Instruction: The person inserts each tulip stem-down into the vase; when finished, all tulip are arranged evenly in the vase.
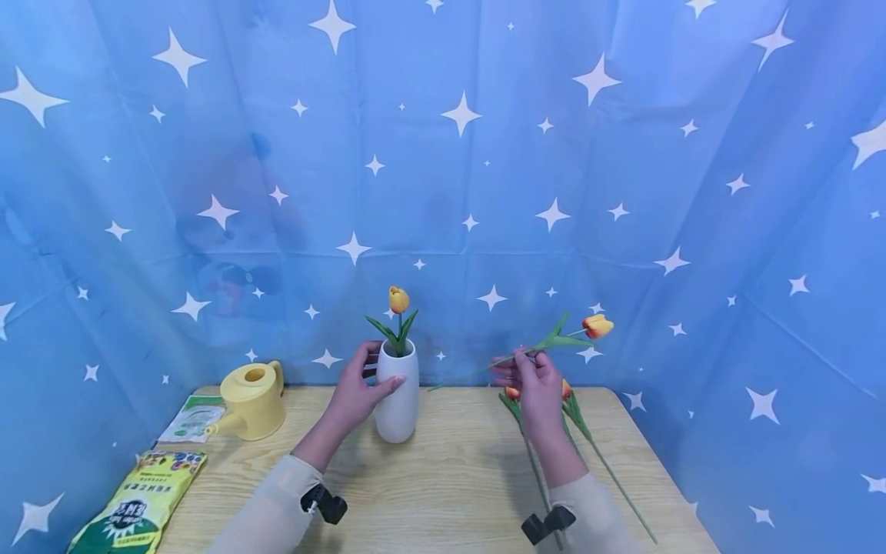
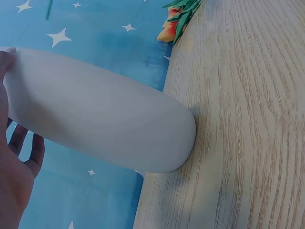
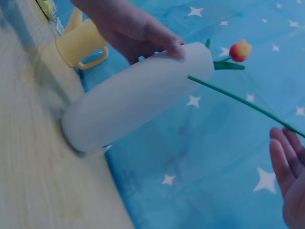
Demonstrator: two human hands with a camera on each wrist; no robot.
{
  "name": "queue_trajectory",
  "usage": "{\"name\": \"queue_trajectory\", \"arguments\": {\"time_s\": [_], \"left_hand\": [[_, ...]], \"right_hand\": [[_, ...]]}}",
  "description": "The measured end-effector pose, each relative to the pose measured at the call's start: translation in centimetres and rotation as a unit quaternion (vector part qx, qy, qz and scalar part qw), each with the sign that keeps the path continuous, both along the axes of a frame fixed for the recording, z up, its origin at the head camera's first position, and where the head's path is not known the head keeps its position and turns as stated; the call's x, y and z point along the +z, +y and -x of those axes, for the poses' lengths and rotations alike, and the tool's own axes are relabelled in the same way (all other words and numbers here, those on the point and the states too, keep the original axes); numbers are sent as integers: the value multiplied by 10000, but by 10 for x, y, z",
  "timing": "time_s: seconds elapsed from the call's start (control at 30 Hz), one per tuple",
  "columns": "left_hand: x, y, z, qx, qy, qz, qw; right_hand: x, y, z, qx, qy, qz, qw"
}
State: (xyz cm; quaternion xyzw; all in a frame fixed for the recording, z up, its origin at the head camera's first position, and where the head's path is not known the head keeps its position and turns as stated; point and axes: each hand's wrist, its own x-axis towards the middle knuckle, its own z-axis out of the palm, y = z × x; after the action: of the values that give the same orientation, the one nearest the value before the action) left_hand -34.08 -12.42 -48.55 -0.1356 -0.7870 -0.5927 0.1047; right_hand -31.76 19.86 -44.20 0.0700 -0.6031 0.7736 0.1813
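A white vase [image 1: 398, 404] stands on the wooden table [image 1: 443, 492] with one yellow-orange tulip [image 1: 398, 300] upright in it. My left hand [image 1: 358, 396] grips the vase near its top, thumb across the front and fingers round the far side. To the right, my right hand [image 1: 541, 388] pinches the stem of a second tulip [image 1: 597, 326], red and yellow, above the table. Its bloom points right, and the bare green stem [image 3: 238, 99] runs left toward the vase. In the right wrist view the stem's end overlaps the vase near its rim.
Several more tulips [image 1: 609, 465] lie on the table's right side, partly hidden under my right arm. A yellow watering can [image 1: 252, 408] stands at the left, beside a green-and-white packet [image 1: 194, 419]. A yellow-green bag [image 1: 141, 500] lies front left. Behind hangs a blue star-patterned curtain [image 1: 443, 192].
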Motion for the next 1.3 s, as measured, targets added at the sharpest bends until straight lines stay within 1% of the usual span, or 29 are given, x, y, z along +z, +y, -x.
{"name": "queue_trajectory", "arguments": {"time_s": [0.17, 0.37, 0.6, 0.73, 0.93, 1.13, 1.23, 1.3], "left_hand": [[0, 0, 0, 0, 52, 0, 10000], [-2, 0, 1, 4, 83, 19, 10000], [-2, 0, 0, -23, 125, 7, 9999], [-3, 0, 1, -23, 153, 22, 9999], [-3, 0, 2, -17, 182, 29, 9998], [-4, 0, 2, -12, 146, 10, 9999], [-3, 1, 2, -14, 137, -9, 9999], [-3, 1, 2, -11, 125, 6, 9999]], "right_hand": [[17, -4, 4, -136, 202, -187, 9995], [37, -13, 10, -142, 517, -272, 9982], [54, -26, 15, -174, 900, -317, 9953], [63, -34, 17, -82, 1071, -420, 9933], [71, -45, 23, 92, 1246, -620, 9902], [76, -56, 27, 236, 1148, -1036, 9877], [76, -63, 30, 369, 1062, -1416, 9835], [76, -69, 30, 496, 1003, -1779, 9777]]}}
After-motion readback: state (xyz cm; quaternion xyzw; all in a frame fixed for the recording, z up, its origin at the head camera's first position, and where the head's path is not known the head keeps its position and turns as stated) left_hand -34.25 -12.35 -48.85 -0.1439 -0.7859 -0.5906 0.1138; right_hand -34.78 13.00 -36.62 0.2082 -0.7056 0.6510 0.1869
